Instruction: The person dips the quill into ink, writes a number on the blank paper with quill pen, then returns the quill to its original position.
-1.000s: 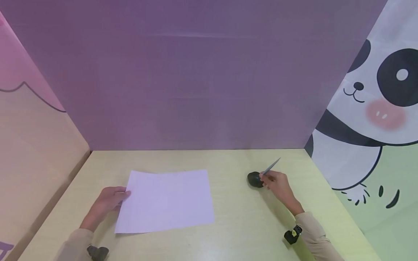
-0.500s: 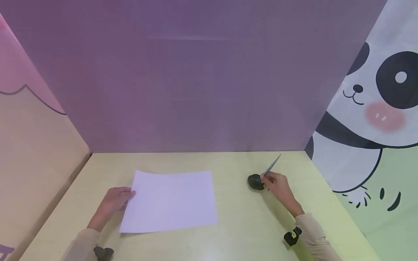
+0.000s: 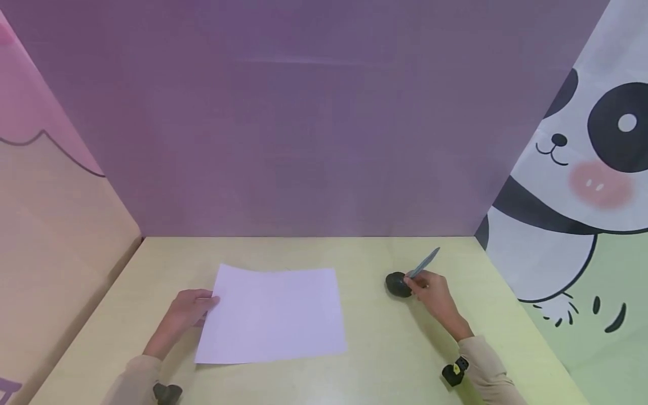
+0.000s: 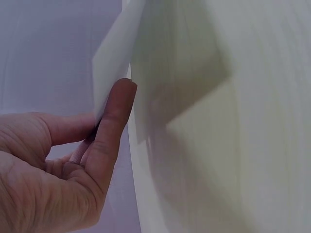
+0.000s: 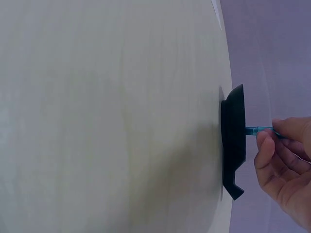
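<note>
So the left hand [image 3: 188, 311] is sitting at the left edge of a white sheet of paper [image 3: 273, 315], fingers [image 4: 114, 124] pinching that edge. In the left wrist view you can see the thumb and a fingertip squeezing the paper's border, and the corner there is lifting a bit off the surface [image 3: 374, 349]. The rest of the sheet is lying flat, roughly mid-surface, a little left of center.

The right hand [image 3: 430, 292] is over on the right side, well apart from the paper. It's gripping a thin bluish pen [image 3: 424, 262] between curled fingers [image 5: 272, 155], and the pen is tilting up and away toward the back wall. The pen's lower end is meeting a small black base [image 3: 397, 284] that's sitting on the surface just left of the hand. In the right wrist view the pen tip is going right into the top of that base [image 5: 233, 141], so the two are touching.

Both sleeves are beige, and there's a small black device strapped by each wrist. Behind everything a purple back wall is standing, with a panda panel [image 3: 582, 169] on the right and a pink-and-tan panel on the left.
</note>
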### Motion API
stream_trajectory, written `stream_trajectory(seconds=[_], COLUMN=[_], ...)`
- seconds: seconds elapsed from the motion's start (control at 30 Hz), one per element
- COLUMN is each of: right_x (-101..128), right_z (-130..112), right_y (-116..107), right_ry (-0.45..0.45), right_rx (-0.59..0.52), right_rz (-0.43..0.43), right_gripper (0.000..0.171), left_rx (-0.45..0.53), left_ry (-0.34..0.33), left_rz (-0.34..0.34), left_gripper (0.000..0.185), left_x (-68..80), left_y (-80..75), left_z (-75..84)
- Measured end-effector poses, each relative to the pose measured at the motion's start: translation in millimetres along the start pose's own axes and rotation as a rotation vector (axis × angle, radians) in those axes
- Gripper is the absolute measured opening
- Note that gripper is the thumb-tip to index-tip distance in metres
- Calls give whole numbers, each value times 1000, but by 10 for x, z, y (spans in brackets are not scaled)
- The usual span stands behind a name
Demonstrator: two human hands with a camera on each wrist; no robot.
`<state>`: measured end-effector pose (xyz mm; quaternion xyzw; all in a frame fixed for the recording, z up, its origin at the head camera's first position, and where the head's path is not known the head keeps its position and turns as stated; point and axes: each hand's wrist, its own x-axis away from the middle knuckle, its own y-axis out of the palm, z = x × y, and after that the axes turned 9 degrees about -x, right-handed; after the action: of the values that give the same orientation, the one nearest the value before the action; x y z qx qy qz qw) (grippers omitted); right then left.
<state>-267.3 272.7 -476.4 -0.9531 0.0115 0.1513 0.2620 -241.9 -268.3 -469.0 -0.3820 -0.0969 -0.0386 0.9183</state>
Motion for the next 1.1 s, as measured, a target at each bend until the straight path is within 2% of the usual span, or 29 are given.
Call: stream_trajectory(seconds=[0.23, 0.6, 0.77, 0.97, 1.1], right_x=[9, 65, 54, 57, 59], right_z=[-53, -72, -127, -166, -211], right_y=[29, 38, 41, 83, 128], right_ry=[-33, -41, -63, -78, -96], right_rx=[-70, -111, -151, -199, -212], right_rz=[36, 27, 30, 35, 24], right_gripper=[13, 13, 17, 19, 19], left_rx=[5, 14, 55, 57, 84], left_ry=[7, 12, 18, -11, -1], left_rz=[-10, -49, -72, -76, -67], left_gripper=[48, 48, 48, 49, 44], left_x=[16, 18, 15, 52, 89], left_y=[35, 121, 165, 228, 269], left_z=[14, 70, 83, 82, 82])
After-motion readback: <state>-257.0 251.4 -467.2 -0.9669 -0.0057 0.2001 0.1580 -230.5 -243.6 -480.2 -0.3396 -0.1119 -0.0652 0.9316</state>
